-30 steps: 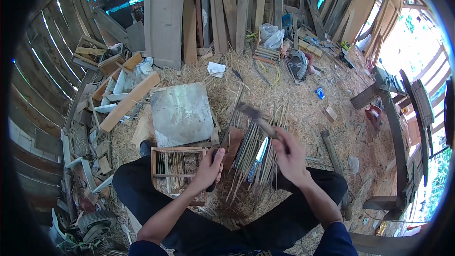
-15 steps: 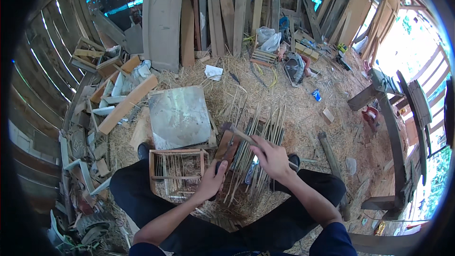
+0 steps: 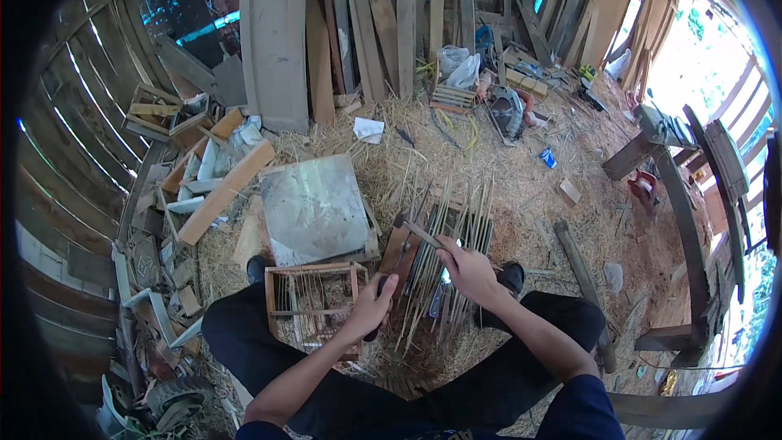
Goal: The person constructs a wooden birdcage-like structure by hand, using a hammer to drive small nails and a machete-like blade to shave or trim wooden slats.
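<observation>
My left hand (image 3: pixel 375 303) is closed around the dark handle of a bladed tool (image 3: pixel 402 254), whose narrow blade slants away over a brown wooden block (image 3: pixel 390 254). In my right hand (image 3: pixel 471 271) is a hammer (image 3: pixel 423 236), gripped by its wooden handle. The hammer's head lies over the blade; whether they touch I cannot tell. Beside the block, under and left of my right hand, lies a loose bundle of thin bamboo sticks (image 3: pixel 436 277). A wooden frame cage with thin bars (image 3: pixel 314 267) stands left of my left hand.
Beyond the cage lies a worn square board (image 3: pixel 314 205). Scrap wood with a long plank (image 3: pixel 226 193) is heaped at the left. A wooden post (image 3: pixel 577 261) lies to the right, near a dark timber bench (image 3: pixel 684 228). Boards (image 3: pixel 399 33) lean along the back wall.
The whole view has shifted slightly, so things sit a little further right. Both hands keep their grips, and the hammer stays over the blade.
</observation>
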